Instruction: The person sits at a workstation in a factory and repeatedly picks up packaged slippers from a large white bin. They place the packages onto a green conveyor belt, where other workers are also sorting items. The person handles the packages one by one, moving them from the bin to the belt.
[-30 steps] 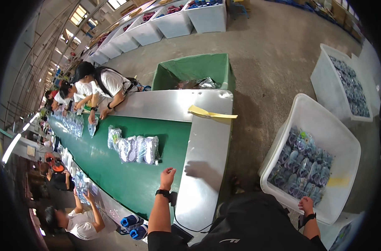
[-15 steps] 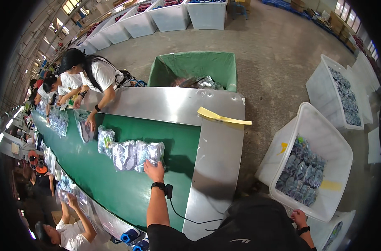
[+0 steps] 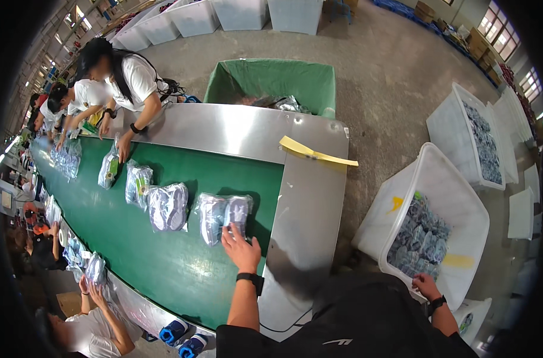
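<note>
The person stands at the end of a green belt (image 3: 164, 262) edged in steel. Their left hand (image 3: 240, 247) lies flat, fingers spread, on the near edge of a clear bag of shoes (image 3: 223, 216) that rests on the belt just short of the steel end plate (image 3: 310, 203). The hand presses on the bag and is not closed around it. The right hand (image 3: 425, 285) hangs low at the person's side, touching the near rim of a white bin (image 3: 438, 173) that holds many packed shoe bags; whether it grips anything I cannot tell.

Further up the belt lie a second bag (image 3: 169, 206), a third bag (image 3: 138, 184) and a fourth (image 3: 109, 170), spaced in a row. A co-worker in a white shirt (image 3: 137, 74) leans over the far side, a hand (image 3: 123, 147) touching that fourth bag. A yellow strip (image 3: 316, 153) lies on the steel, sticking out past its edge. Beyond the plate stands a green bin (image 3: 271, 80). On the near side another person (image 3: 95, 310) holds a bag.
</note>
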A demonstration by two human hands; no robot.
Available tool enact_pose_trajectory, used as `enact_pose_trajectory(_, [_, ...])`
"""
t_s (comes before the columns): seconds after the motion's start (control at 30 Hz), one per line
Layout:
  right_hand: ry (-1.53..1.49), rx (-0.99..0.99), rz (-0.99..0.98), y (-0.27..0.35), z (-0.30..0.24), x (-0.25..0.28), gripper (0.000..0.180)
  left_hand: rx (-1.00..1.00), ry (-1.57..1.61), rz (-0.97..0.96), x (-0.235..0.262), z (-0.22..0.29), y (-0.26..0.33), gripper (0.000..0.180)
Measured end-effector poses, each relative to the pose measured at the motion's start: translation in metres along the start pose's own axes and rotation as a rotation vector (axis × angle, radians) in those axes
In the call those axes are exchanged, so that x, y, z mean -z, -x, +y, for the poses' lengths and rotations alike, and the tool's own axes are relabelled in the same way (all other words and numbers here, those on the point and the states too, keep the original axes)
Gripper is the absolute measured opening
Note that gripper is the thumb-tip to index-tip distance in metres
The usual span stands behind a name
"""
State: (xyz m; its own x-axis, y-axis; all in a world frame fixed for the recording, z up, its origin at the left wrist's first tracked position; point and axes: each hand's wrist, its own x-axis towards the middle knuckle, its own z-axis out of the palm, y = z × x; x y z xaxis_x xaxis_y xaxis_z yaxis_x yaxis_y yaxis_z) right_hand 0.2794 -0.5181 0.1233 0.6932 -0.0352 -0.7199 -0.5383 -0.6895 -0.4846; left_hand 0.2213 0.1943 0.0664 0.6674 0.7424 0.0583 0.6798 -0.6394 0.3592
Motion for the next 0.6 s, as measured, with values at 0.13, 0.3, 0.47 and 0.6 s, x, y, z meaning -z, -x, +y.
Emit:
enact_pose_trajectory(0.13, [0.036,0.048,-0.024,-0.012,-0.025,-0.001,0.037,-0.042,0.054,-0.051,0.004,0.032,0.044,0.092])
enact_pose_trajectory(0.3, [0.039,0.118,-0.095,-0.016,-0.028,-0.013,0.036,0.183,0.551,-0.272,-0.005,0.054,0.075,0.078])
enact_pose_trajectory(0.47, [0.030,0.096,-0.093,-0.021,0.002,-0.016,0.037,0.983,1.880,-0.298,-0.022,0.045,0.087,0.055])
enact_pose_trajectory(0.6, [-0.060,0.004,-0.046,-0.018,0.034,-0.015,0.037,0.969,1.968,-0.190,-0.031,0.026,0.078,0.055])
